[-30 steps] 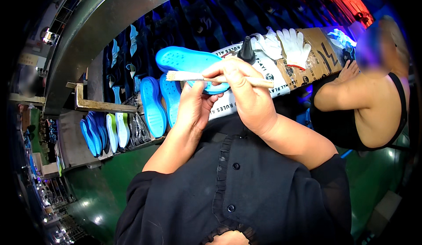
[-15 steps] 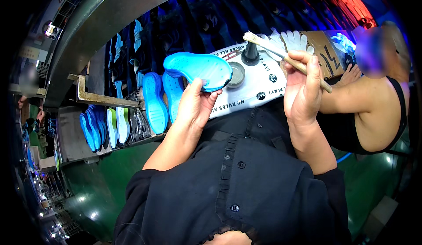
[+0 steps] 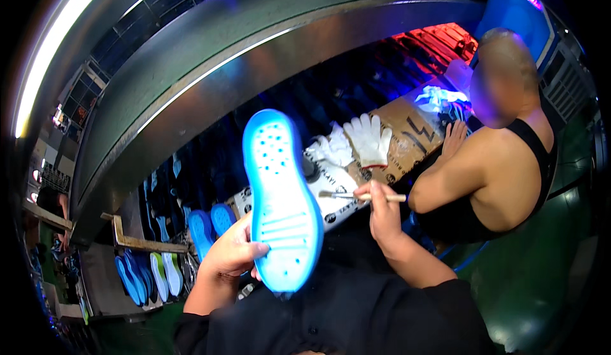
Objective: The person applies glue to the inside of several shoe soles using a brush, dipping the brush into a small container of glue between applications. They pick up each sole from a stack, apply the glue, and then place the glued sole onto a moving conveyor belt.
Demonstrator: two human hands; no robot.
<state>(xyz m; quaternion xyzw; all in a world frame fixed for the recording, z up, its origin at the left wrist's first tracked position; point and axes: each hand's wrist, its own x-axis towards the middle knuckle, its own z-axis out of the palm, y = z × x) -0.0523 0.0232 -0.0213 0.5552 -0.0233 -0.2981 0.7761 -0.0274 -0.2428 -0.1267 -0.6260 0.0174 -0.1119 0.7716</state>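
Observation:
A light-blue shoe sole point(image 3: 283, 196) stands nearly upright in front of me, its inner face with small holes and ridges turned toward me. My left hand point(image 3: 232, 253) grips its lower left edge, thumb over the face. To the right, my right hand point(image 3: 385, 218) pinches the wooden handle of a brush point(image 3: 340, 195). The bristles point left at the sole, apart from it. Behind the sole, a dark bottle point(image 3: 310, 169) is partly hidden on a printed white sheet point(image 3: 337, 212).
More blue soles point(image 3: 202, 231) lie at the left, with white-and-green ones point(image 3: 165, 275) beyond. White gloves point(image 3: 369, 139) rest on cardboard point(image 3: 407, 123). A co-worker point(image 3: 490, 158) sits close on my right. A metal-edged conveyor point(image 3: 254, 59) runs across above the bench.
The sole has been raised and turned from tilted to nearly upright, facing me. My right hand has lowered the brush and swung it nearly level. The view has shifted, and the dish is now hidden.

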